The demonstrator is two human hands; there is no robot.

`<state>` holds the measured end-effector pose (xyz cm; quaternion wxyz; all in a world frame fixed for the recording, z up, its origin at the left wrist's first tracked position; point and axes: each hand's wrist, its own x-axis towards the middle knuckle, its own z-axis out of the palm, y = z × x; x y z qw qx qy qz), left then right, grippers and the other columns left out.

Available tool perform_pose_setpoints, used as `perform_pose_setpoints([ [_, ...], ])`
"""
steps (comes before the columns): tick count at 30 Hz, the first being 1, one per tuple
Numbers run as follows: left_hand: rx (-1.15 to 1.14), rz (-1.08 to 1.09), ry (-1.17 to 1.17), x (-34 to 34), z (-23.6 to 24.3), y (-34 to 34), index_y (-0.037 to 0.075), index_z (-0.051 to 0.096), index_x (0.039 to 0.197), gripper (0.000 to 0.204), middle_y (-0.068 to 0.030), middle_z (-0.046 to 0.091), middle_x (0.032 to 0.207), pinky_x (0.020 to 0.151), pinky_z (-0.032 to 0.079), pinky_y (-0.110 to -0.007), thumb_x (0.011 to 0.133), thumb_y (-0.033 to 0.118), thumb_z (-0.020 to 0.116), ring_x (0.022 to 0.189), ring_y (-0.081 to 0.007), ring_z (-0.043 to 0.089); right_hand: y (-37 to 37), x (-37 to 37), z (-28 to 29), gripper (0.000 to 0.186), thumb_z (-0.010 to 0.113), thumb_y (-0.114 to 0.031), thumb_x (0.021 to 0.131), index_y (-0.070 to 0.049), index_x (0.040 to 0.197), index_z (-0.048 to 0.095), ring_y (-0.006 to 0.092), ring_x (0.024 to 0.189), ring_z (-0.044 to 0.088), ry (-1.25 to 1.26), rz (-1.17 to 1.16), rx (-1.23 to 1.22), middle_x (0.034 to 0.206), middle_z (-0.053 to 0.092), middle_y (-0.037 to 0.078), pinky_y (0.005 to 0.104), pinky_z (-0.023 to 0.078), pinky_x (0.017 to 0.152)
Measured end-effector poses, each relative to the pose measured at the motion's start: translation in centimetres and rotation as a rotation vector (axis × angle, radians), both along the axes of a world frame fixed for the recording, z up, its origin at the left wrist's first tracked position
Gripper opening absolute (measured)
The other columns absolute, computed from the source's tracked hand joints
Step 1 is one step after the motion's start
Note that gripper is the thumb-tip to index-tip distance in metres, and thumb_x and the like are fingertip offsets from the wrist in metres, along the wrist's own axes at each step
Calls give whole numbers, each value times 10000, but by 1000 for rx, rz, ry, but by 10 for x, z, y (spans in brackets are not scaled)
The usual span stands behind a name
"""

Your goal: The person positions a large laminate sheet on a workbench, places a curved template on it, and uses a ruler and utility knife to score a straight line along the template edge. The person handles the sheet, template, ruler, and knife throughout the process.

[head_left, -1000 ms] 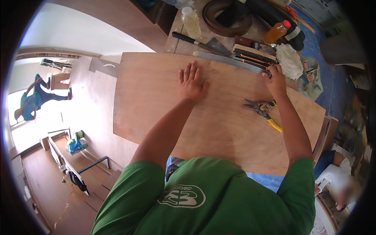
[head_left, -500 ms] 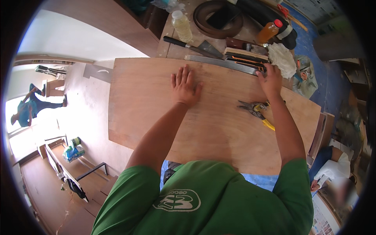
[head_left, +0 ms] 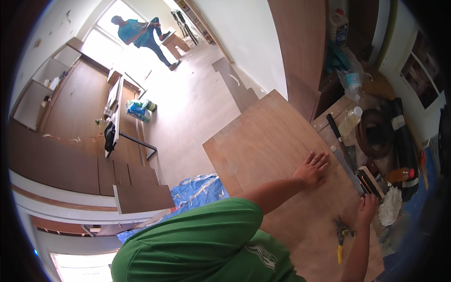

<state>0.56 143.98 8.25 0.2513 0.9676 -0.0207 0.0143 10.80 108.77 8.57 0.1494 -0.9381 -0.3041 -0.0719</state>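
A pale brown plywood sheet (head_left: 263,136) lies in front of me. My left hand (head_left: 314,170) rests flat on it, fingers spread, holding nothing. My right hand (head_left: 369,207) is at the sheet's far edge with its fingers curled, at the end of a grey metal straightedge (head_left: 346,169) and beside an orange and black utility knife (head_left: 364,182). What those fingers hold, if anything, is hidden. Tin snips (head_left: 342,237) with yellow handles lie on the sheet, close to my right forearm.
Beyond the sheet are a black-handled saw (head_left: 335,127), a clear bottle (head_left: 350,119), a brown ring (head_left: 369,149), an orange bottle (head_left: 400,175) and crumpled white plastic (head_left: 391,207). Across the room, a person (head_left: 145,40) is by a window. Blue sheeting (head_left: 199,190) covers floor to my left.
My view has swung to the left, bringing more of the room in and shifting the plywood rightward. Both hands stay in about the same places on the sheet and its edge.
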Motion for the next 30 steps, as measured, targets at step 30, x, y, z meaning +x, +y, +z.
perform_pose_setpoints([
  [30, 163, 23, -12, 1, -3, -10, 131, 434, 1544, 687, -116, 286, 1688, 1271, 107, -530, 978, 502, 553, 1563, -325, 230, 104, 24, 33, 189, 654, -188, 916, -85, 1072, 627, 360, 1001, 669, 346, -89, -178, 1037, 662, 135, 495, 544, 816],
])
